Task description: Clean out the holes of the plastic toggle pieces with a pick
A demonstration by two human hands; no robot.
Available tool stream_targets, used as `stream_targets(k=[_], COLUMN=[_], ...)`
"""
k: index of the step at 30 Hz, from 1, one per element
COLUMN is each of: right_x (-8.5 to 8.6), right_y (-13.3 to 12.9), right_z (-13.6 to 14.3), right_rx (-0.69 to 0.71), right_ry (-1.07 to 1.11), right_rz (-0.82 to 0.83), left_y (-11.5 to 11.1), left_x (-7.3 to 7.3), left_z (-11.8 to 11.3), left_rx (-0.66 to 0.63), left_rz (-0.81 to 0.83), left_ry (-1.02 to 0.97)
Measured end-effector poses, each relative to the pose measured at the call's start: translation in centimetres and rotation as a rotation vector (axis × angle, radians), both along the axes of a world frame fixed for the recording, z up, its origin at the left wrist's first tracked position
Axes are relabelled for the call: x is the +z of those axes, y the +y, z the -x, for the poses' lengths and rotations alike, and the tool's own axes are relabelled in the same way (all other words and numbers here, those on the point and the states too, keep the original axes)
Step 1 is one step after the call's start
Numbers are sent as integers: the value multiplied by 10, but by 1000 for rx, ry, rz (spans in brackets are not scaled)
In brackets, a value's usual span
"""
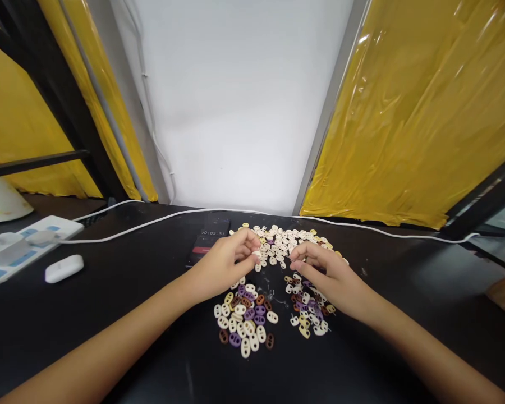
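Observation:
My left hand (225,264) pinches a small cream oval piece (256,256) between thumb and fingertips, over the far heap. Facing it, my right hand (326,275) has its thumb and fingertips together; something thin and dark seems to stick out, too small to name. Beyond both hands spreads a heap of small cream pieces (283,242). Nearer me, below the left hand, lies a pile of oval two-holed pieces (249,314) in cream, purple, brown and yellow. Under the right hand is a pile of irregular scraps (309,307) in similar colours, some with thin prongs.
A phone (202,242) showing a running timer lies behind my left hand. At left are a power strip (46,229) with plugs and a white earbud case (64,269). A white cable (185,212) runs along the back of the black table (151,359), before a white wall.

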State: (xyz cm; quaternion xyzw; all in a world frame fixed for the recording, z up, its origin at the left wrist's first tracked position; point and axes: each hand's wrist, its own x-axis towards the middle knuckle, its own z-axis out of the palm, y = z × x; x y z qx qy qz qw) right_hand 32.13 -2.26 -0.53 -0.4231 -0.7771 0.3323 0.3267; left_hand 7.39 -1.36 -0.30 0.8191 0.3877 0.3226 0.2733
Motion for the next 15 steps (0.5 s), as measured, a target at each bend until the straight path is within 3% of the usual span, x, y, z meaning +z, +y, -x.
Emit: stream_targets(k=[8, 15], right_x=[12, 7], right_y=[-22, -24], right_z=[10, 9], right_rx=[153, 105], right_ry=[77, 9], right_rz=[30, 21], left_y=[-26, -30], left_x=[13, 7], left_z=[-20, -23], left_rx=[4, 71], left_rz=[466, 423], left_ry=[-410, -495])
